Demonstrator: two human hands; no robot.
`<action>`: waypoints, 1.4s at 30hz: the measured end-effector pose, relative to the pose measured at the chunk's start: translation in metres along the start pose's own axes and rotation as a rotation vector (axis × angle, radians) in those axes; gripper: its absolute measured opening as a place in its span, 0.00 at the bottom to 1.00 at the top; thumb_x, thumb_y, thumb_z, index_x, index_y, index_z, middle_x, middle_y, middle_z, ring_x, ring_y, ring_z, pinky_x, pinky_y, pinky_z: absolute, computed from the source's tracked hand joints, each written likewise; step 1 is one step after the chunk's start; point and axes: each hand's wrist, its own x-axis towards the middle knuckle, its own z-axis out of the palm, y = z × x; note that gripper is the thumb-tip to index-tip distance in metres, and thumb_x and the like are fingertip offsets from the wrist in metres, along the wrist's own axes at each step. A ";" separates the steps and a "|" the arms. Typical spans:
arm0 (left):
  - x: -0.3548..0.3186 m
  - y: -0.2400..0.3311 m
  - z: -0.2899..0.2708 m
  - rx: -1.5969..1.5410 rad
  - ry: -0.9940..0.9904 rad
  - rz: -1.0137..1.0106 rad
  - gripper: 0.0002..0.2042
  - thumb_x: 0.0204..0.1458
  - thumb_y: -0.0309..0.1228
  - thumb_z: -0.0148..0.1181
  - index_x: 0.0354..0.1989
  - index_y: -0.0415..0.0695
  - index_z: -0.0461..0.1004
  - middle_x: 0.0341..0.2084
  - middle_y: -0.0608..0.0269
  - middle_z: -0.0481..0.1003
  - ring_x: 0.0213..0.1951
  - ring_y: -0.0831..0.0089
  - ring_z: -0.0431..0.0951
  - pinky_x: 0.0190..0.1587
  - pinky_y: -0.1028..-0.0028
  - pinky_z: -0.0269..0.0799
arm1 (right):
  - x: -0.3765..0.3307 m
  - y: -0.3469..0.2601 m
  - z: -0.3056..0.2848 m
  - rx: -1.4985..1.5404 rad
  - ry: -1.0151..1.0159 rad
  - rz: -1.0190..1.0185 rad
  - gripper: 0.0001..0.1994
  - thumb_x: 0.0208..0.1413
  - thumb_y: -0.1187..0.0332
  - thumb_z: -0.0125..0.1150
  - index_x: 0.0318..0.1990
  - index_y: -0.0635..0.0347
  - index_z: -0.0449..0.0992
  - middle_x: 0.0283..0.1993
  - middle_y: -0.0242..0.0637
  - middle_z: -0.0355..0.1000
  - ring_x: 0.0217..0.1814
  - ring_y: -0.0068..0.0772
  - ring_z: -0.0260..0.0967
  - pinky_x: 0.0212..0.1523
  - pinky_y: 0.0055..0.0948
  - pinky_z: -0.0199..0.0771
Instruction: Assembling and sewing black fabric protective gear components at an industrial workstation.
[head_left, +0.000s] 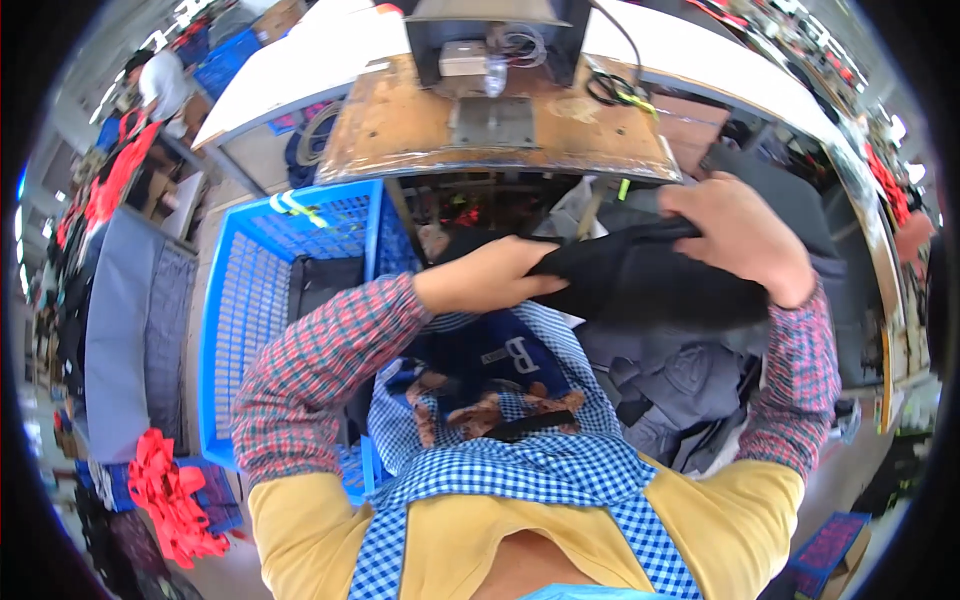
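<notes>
A piece of black fabric point(640, 275) is stretched between my two hands, in front of the wooden worktop. My left hand point(495, 275) has its fingers closed round the fabric's left end. At the upper right edge, my right hand point(735, 235) pinches the cloth; it is slightly smeared by motion. The fabric hangs down in a loose fold below my right hand. Whether it is a finished garment or a cut piece, I cannot tell. Beneath it, grey fabric pieces point(680, 385) lie heaped at my right side.
A blue plastic crate point(240, 300) with dark cloth inside stands at my left. Ahead, the wooden worktop point(380, 120) carries a machine with a metal plate point(493, 122), and black-handled scissors point(610, 88) at its right. Red fabric strips point(170, 500) hang at the lower left.
</notes>
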 end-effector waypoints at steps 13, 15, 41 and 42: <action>0.050 0.049 -0.030 0.080 -0.282 -0.155 0.36 0.57 0.62 0.50 0.36 0.29 0.77 0.27 0.52 0.78 0.31 0.67 0.77 0.37 0.68 0.73 | -0.054 -0.035 0.091 -0.187 0.532 0.598 0.14 0.39 0.84 0.53 0.32 0.55 0.62 0.27 0.41 0.63 0.29 0.53 0.64 0.29 0.44 0.60; 0.051 0.046 -0.025 0.003 -0.344 -0.250 0.36 0.57 0.61 0.51 0.36 0.30 0.77 0.27 0.54 0.79 0.32 0.69 0.78 0.37 0.69 0.73 | -0.056 -0.027 0.090 -0.273 0.458 0.581 0.13 0.39 0.83 0.53 0.31 0.55 0.62 0.27 0.39 0.62 0.29 0.48 0.64 0.31 0.41 0.59; 0.021 -0.018 -0.009 0.186 -0.605 -0.399 0.34 0.54 0.61 0.56 0.42 0.33 0.79 0.34 0.48 0.80 0.38 0.58 0.80 0.42 0.64 0.74 | -0.011 -0.114 0.045 1.158 -0.214 -1.277 0.09 0.59 0.75 0.54 0.42 0.54 0.80 0.40 0.32 0.69 0.44 0.38 0.68 0.41 0.34 0.70; 0.019 -0.017 -0.010 0.192 -0.591 -0.393 0.35 0.52 0.62 0.57 0.41 0.33 0.79 0.35 0.49 0.80 0.39 0.58 0.80 0.43 0.65 0.73 | -0.006 -0.118 0.046 1.207 -0.261 -1.350 0.09 0.59 0.75 0.54 0.42 0.53 0.79 0.42 0.32 0.68 0.46 0.39 0.67 0.42 0.36 0.69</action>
